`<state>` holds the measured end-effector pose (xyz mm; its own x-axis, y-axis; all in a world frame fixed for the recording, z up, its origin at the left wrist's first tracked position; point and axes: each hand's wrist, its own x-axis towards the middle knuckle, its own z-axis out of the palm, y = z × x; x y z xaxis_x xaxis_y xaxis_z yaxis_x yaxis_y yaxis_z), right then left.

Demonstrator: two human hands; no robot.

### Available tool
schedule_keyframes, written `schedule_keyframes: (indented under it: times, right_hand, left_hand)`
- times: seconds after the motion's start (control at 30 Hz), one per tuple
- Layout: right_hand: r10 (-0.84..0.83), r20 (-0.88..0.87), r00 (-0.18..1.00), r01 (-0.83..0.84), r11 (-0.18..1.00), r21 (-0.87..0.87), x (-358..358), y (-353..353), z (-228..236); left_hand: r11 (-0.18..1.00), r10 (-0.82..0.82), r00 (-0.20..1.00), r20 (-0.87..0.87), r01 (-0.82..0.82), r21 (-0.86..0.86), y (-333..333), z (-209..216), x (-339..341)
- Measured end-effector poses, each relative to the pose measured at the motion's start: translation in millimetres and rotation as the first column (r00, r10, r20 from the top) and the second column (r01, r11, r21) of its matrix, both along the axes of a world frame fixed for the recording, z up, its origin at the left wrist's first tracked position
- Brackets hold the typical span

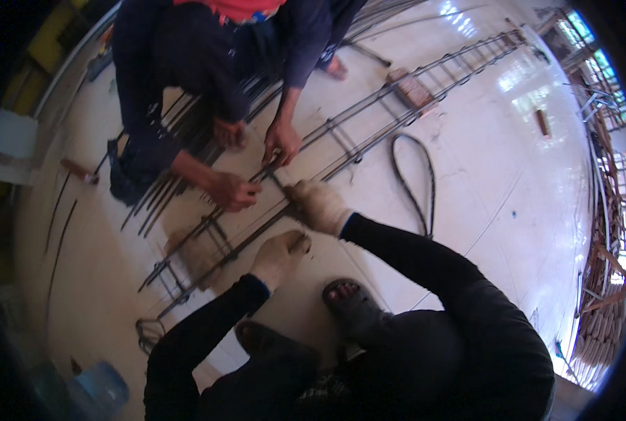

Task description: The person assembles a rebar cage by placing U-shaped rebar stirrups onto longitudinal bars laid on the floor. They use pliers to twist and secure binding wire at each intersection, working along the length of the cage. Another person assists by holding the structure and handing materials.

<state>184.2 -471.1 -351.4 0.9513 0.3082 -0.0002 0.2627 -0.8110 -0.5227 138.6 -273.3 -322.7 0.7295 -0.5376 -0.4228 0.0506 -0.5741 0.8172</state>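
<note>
A long rebar cage [255, 233] of thin steel bars and stirrups runs diagonally across the floor. My gloved right hand [318, 205] is closed on it where a stirrup crosses the near bar. Just below that bar, my gloved left hand [279, 261] has its fingers curled together; anything in them is too small to make out. Across the cage, a co-worker crouches, one hand [282, 142] at the far bar by the same stirrup. The co-worker's other hand [233, 193] is pinched close to that bar, a little to the left.
One brick [411, 92] supports the cage at the upper right, and a blurred block [192, 258] lies under its lower left part. A dark loop [432, 184] rests right of the cage. Loose bars [160, 200] lie by the co-worker. A clear bluish bottle [103, 387] stands lower left.
</note>
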Motion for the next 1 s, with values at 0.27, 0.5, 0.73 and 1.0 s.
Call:
schedule_keyframes:
  times: [0.27, 0.5, 0.73, 1.0]
  right_hand:
    - [-0.302, -0.082, 0.950, 0.312, 0.935, 0.172, -34, -20, -3]
    - [-0.063, -0.785, 0.617, 0.650, 0.602, 0.463, -43, -6, -16]
    - [-0.091, -0.325, 0.941, 0.269, 0.785, 0.559, -60, 13, -39]
    - [0.046, -0.874, 0.483, 0.870, -0.139, 0.474, -70, 49, -46]
  left_hand:
    - [0.997, 0.078, 0.997, 0.009, -0.078, -0.014, 2, 2, -10]
    - [0.992, 0.021, 0.992, 0.121, -0.036, 0.124, -14, 8, -13]
    - [0.926, -0.115, 0.910, 0.399, -0.048, 0.374, -8, 14, -2]
    - [0.947, 0.066, 0.930, 0.362, -0.173, 0.270, -18, -32, 51]
